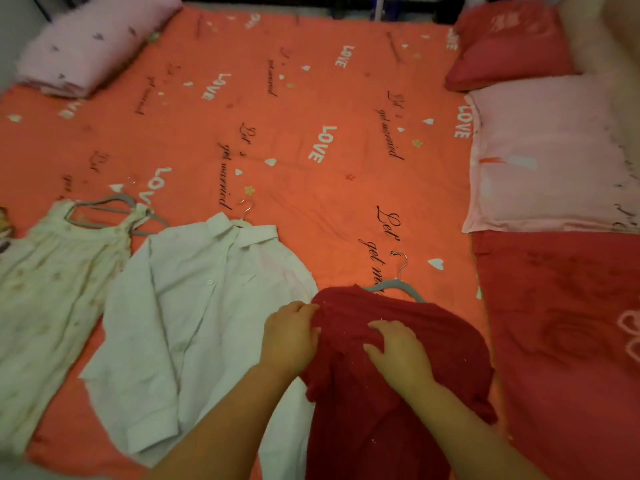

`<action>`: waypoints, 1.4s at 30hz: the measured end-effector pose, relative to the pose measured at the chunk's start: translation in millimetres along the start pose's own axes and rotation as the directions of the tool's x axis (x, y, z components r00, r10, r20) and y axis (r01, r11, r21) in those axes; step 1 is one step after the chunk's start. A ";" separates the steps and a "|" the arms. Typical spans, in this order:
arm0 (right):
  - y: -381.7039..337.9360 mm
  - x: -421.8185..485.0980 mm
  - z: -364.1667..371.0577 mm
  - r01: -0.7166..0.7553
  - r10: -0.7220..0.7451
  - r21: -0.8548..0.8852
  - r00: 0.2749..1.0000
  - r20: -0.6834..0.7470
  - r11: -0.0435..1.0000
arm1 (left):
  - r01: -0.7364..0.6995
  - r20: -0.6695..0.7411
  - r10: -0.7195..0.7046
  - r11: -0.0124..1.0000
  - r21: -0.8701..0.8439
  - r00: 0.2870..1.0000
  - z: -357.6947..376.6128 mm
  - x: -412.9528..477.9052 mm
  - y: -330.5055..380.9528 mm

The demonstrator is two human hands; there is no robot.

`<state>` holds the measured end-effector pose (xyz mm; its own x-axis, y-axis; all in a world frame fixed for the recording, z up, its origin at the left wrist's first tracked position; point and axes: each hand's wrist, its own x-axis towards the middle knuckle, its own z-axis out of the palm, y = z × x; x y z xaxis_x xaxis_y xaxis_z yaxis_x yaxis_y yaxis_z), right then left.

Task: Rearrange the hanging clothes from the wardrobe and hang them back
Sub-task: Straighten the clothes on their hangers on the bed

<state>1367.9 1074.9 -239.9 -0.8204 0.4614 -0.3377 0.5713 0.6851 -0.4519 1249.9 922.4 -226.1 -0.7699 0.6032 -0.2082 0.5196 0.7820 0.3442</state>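
A dark red garment [446,344] lies on the bed at the lower middle, with a grey hanger [398,284] poking out of its top. My left hand [289,336] grips the garment's left shoulder edge. My right hand [398,348] lies on its upper middle with the fingers curled into the cloth. To the left lies a white collared shirt [187,306] on a hanger [244,216]. Further left is a cream floral dress [52,278] on a grey hanger [110,209].
All of it lies on an orange bedspread [311,109] printed with LOVE. A pink pillow [93,43] sits at the far left corner. On the right are a red pillow [509,43], a pink pillow [547,157] and a red blanket [568,323].
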 end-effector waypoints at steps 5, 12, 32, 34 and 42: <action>-95.5 -50.2 3.9 0.120 -0.122 -0.037 0.991 -0.049 0.992 | 0.005 -0.061 0.000 0.997 0.080 0.998 -54.8 -77.0 -62.6; -250.6 -132.5 61.3 0.327 -0.331 -0.102 0.943 -0.027 0.939 | 0.123 -0.177 -0.100 0.984 0.125 0.979 -132.2 -207.5 -200.3; -586.9 -173.6 251.5 0.719 -0.671 -0.191 0.693 0.262 0.668 | 0.619 -0.319 -0.587 0.785 0.000 0.744 -243.3 -411.8 -520.2; -621.6 -157.5 266.1 0.743 -0.689 -0.172 0.665 0.288 0.646 | 0.653 -0.324 -0.620 0.757 -0.009 0.715 -258.5 -407.3 -548.2; -743.3 -98.4 297.7 0.791 -0.724 -0.133 0.604 0.334 0.598 | 0.701 -0.345 -0.673 0.711 -0.060 0.654 -321.2 -373.7 -643.8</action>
<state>1030.8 352.5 -116.6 -0.9011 -0.4059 -0.1529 -0.3100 0.8492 -0.4275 1084.1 143.1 -75.8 -0.9811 -0.1865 -0.0517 -0.1923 0.9693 0.1534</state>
